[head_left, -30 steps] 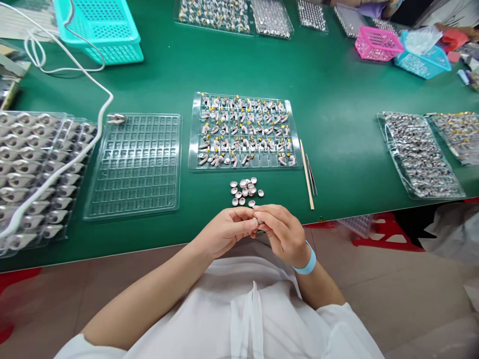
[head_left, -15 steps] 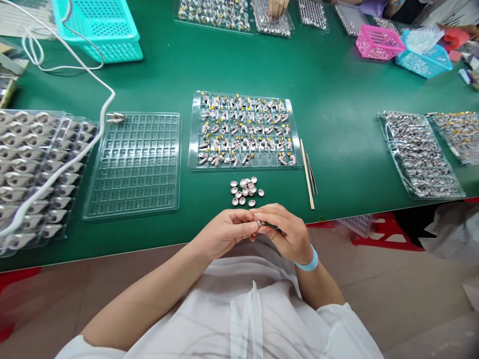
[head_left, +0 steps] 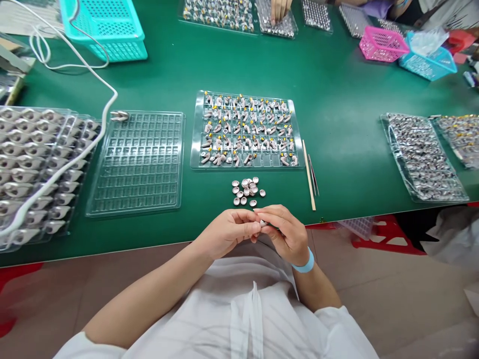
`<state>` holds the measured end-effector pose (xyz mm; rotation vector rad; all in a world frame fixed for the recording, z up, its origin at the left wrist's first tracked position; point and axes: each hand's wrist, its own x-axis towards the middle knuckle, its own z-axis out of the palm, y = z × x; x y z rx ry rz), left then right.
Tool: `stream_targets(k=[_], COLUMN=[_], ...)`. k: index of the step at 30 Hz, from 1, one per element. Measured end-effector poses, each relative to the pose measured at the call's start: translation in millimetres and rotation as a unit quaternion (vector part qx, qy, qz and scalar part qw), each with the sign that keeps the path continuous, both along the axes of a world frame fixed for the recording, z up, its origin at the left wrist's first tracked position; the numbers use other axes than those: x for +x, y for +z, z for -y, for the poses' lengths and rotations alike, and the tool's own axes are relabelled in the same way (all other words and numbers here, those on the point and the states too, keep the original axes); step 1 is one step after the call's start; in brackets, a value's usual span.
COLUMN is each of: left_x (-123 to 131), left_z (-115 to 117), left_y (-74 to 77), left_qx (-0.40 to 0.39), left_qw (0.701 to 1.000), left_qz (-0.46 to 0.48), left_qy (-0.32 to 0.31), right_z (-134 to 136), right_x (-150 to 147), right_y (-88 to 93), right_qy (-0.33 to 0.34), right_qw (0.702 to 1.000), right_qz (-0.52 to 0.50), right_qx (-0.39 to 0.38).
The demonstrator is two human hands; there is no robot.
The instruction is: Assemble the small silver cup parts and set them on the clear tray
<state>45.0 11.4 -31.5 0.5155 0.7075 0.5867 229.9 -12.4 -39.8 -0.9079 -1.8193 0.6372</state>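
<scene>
Both hands (head_left: 232, 233) (head_left: 288, 237) meet in a pinch, forearms (head_left: 157, 289) (head_left: 317, 286) angled inward.

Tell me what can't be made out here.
All in the head view:
Small part: mostly covered by the left hand and right hand.
Discs: fine details too small.
Teal basket: far side cut off by the upper edge.
Co-worker's hand: wrist beyond the upper edge.
</scene>
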Motion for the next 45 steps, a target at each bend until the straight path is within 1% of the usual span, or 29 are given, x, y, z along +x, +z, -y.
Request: stream_targets(k=[8, 13, 19, 25, 28, 33, 37, 40, 45], left_x=[0.7, 1.7, 2.5, 2.2, 2.4, 2.3, 1.6, 1.7, 3.4], left_z=[1.2, 3.0, 4.8, 4.9, 5.7, 7.2, 6.9, 6.1, 5.1], left_y=[3.3, 5.1, 4.5, 4.3, 2.7, 0.3, 1.0, 3.3, 10.0], left_qx=[0.02, 0.026, 0.016, 0.012, -0.003, -0.009, 0.014, 0.036, 0.08], left_qw=[0.998, 0.997, 0.998, 0.997, 0.997, 0.997, 0.997, 0.995, 0.982], left_qz=[-0.047, -0.053, -0.041, -0.056, -0.053, -0.04, -0.056, -0.088, -0.146], left_qy=[0.028, 0.042, 0.043, 0.051, 0.06, 0.062, 0.043, 0.039, 0.088], right_z=[1.2, 1.4, 1.0, 0.5, 0.6, 1.1, 0.9, 0.2, -0.5], right_x=[-2.1, -1.9, -1.0, -1.6, -1.4, -0.4, -0.3, -0.1, 0.9], right_y=[-2.1, -3.8, -5.9, -4.3, -4.6, -5.8, -6.7, -7.9, -10.8], right_qy=[-0.025, -0.033, -0.028, -0.015, -0.017, 0.0, -0.004, -0.004, -0.012], right_qw=[0.998, 0.996, 0.994, 0.995, 0.995, 0.996, 0.996, 0.997, 0.996], right_qz=[0.012, 0.029, 0.037, 0.044, 0.048, 0.052, 0.044, 0.034, 0.048], right_qx=[0.05, 0.074, 0.101, 0.086, 0.08, 0.07, 0.071, 0.074, 0.077])
